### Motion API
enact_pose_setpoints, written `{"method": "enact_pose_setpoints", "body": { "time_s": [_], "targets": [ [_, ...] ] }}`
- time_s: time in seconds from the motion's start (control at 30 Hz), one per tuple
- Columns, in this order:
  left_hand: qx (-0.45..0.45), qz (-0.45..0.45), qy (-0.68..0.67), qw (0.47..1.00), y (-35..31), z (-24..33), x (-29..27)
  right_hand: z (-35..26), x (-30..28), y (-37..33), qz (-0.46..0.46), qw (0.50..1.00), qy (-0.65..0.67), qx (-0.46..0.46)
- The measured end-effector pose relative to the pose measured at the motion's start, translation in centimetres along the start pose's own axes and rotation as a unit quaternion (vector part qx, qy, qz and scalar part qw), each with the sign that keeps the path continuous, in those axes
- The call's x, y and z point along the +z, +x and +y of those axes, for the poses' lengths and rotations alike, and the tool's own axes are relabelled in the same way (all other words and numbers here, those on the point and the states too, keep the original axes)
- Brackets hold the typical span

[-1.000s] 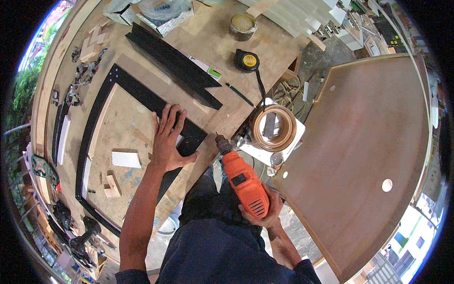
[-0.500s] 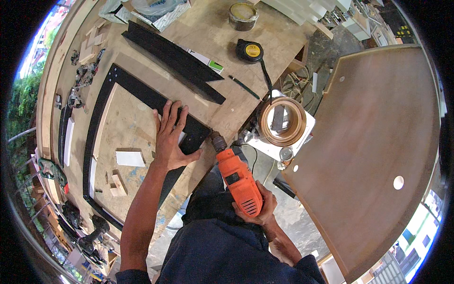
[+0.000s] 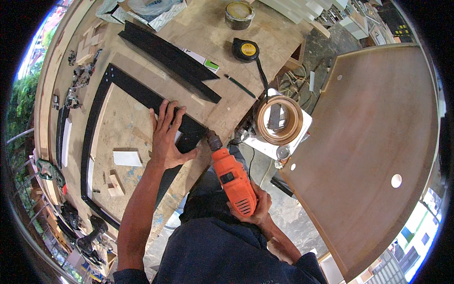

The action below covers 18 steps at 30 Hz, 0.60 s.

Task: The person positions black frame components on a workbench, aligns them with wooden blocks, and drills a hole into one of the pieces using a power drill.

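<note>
A black four-sided frame (image 3: 137,92) lies on the wooden workbench in front of me. My left hand (image 3: 166,142) rests on its near right corner, fingers spread across the far bar and thumb stretched over the near one. An orange power drill (image 3: 234,182) is held in my right hand (image 3: 259,204), fingers wrapped round its rear part. Its grey chuck (image 3: 214,140) points at the outer edge of that corner, close against it. The bit's tip is too small to make out. Beyond the frame lies a black angled length (image 3: 165,61).
On the bench (image 3: 203,35) are a tape measure (image 3: 245,49), a pencil (image 3: 240,87), a round tin (image 3: 239,15) and small wood offcuts (image 3: 115,183). To the right, a coil of brown edging strip (image 3: 279,120) sits on a white stand, beside a large brown panel (image 3: 369,156).
The whole view has shifted slightly, so everything appears a little further left. Both hands, the drill and the frame keep nearly the same places relative to one another.
</note>
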<state>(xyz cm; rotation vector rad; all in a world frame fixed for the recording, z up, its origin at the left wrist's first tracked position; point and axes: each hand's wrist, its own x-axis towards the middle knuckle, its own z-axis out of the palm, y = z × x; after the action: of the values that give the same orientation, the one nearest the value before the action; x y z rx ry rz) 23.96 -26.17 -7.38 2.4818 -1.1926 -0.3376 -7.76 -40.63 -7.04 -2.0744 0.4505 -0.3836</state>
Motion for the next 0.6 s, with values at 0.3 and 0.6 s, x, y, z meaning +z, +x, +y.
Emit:
{"method": "enact_pose_setpoints", "body": {
  "time_s": [0.3,0.6],
  "targets": [
    [0.005,0.014,-0.014,1.000,0.1,0.0,0.0,0.3,-0.4,-0.3,-0.017,1.000,-0.016,-0.005],
    [-0.010,0.016,-0.019,1.000,0.2,0.1,-0.3,-0.7,-0.9,1.4,-0.003,0.999,-0.026,-0.042]
  ]
}}
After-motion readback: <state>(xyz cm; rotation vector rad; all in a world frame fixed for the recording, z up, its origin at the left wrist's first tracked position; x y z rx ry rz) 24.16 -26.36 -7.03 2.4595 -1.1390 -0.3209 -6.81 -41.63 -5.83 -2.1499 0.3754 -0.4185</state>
